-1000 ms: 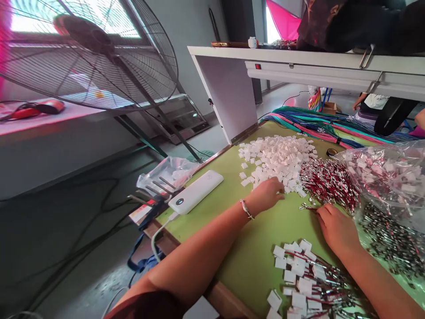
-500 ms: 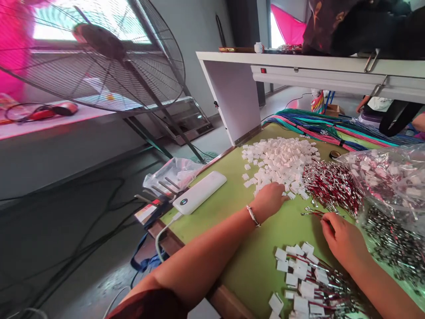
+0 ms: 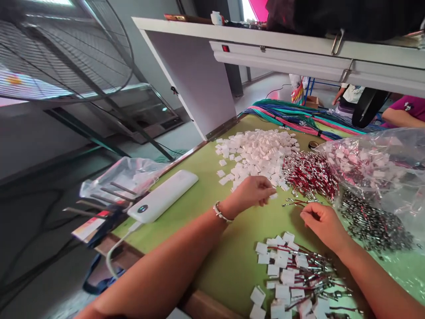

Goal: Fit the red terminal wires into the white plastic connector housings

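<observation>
My left hand point(image 3: 253, 193) is closed in a pinch at the near edge of a heap of white plastic connector housings point(image 3: 260, 148). A small white connector housing point(image 3: 273, 196) shows at its fingertips. To the right, the thumb and forefinger of my right hand point(image 3: 320, 221) are pressed together on short red wires point(image 3: 297, 202) with metal terminals, which stick out to the left. Behind that hand lies a pile of red terminal wires point(image 3: 312, 175). Nearer to me, several red wires with white housings fitted point(image 3: 287, 277) lie in a loose stack.
Black terminal wires point(image 3: 375, 223) and a clear plastic bag point(image 3: 381, 155) lie at the right. A white power bank point(image 3: 166, 195) with a cable rests by the left table edge. Long cable bundles point(image 3: 282, 117) cross the back under a white shelf point(image 3: 186, 29). A fan point(image 3: 66, 53) stands left.
My left hand has drawn back from the housing heap, with a white connector housing now at its fingertips. My right hand keeps its pinch on the red wires. The view has turned right.
</observation>
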{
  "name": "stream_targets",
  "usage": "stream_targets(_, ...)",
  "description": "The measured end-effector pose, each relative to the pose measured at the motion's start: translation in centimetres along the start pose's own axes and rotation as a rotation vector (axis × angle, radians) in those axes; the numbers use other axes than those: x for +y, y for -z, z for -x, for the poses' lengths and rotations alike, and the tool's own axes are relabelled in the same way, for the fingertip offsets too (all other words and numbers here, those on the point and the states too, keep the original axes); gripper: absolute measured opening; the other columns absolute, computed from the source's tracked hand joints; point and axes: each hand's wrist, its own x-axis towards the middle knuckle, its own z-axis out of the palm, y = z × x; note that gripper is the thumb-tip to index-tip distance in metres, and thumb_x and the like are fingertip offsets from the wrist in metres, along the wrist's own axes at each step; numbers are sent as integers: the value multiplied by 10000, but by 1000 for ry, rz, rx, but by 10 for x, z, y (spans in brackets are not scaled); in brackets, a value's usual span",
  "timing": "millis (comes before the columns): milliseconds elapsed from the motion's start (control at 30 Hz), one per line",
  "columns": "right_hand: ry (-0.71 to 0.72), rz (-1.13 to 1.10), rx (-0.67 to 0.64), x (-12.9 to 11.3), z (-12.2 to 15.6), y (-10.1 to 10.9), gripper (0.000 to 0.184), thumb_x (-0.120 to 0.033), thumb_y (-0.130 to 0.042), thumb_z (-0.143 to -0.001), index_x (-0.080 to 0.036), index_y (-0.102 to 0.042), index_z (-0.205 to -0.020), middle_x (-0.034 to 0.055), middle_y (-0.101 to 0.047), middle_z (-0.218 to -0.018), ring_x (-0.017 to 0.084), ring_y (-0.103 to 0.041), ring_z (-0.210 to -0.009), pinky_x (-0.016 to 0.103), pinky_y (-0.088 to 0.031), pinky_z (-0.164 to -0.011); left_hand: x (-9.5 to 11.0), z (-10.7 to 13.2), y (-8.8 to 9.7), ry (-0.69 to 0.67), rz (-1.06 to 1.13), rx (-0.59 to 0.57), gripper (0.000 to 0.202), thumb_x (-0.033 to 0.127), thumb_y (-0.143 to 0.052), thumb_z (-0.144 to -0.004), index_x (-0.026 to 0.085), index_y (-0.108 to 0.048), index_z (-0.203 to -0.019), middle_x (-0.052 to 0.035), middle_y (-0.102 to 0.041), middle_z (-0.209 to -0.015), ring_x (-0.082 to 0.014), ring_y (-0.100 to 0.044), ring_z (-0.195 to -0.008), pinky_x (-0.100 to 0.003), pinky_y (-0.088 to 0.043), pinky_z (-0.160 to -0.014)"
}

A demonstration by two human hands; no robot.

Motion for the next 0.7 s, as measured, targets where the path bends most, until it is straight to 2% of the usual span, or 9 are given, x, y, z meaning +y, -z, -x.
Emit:
stream_targets(100,46,21,23,-2,2,-1,181,-281,-524,-795,-203,-532,-632,-51,-499,-536,96,-442,-504,216,-372,-493,-2,1,-16,51,343,-82,151,291,-628,-821,140,-617,-825,41,-553,-484,-67,-514,-437,-177,-396,-470)
stream_targets(167,79,48,31,-3,3,-4,181,-266,-523,-798,-204,-527,-628,-51,-499,-531,96,-438,-495,217,-365,-487,-5,1,-25,108,454,-136,169,299,-637,-834,131,-651,-850,41,-557,-483,-47,-492,-421,-162,-371,-455)
stream_targets(300,133,122,10,-3,4,-8,183,-234,-516,-808,-203,-539,-629,-41,-529,-546,102,-463,-512,224,-370,-510,-7,2,-34,175,607,-191,137,246,-658,-833,117,-661,-788,34,-573,-501,-33,-501,-431,-152,-364,-455)
stream_targets(433,125,170,-11,-1,4,-10,179,-210,-515,-804,-202,-532,-626,-45,-533,-550,102,-472,-521,224,-367,-520,-9,4,-36,175,677,-212,108,215,-668,-828,112,-667,-796,27,-592,-527,-36,-527,-456,-155,-392,-480)
stream_targets(633,94,154,-44,3,3,-7,175,-202,-505,-807,-199,-549,-638,-54,-533,-543,94,-473,-510,217,-358,-514,-8,5,-32,120,691,-229,125,190,-703,-790,113,-672,-884,6,-659,-657,-59,-625,-595,-195,-497,-661)
stream_targets(700,84,149,-45,4,3,-5,171,-211,-513,-810,-195,-572,-649,-51,-542,-547,95,-481,-517,217,-362,-518,-8,5,-31,110,649,-238,132,181,-696,-785,120,-659,-896,6,-666,-669,-69,-644,-620,-203,-504,-668)
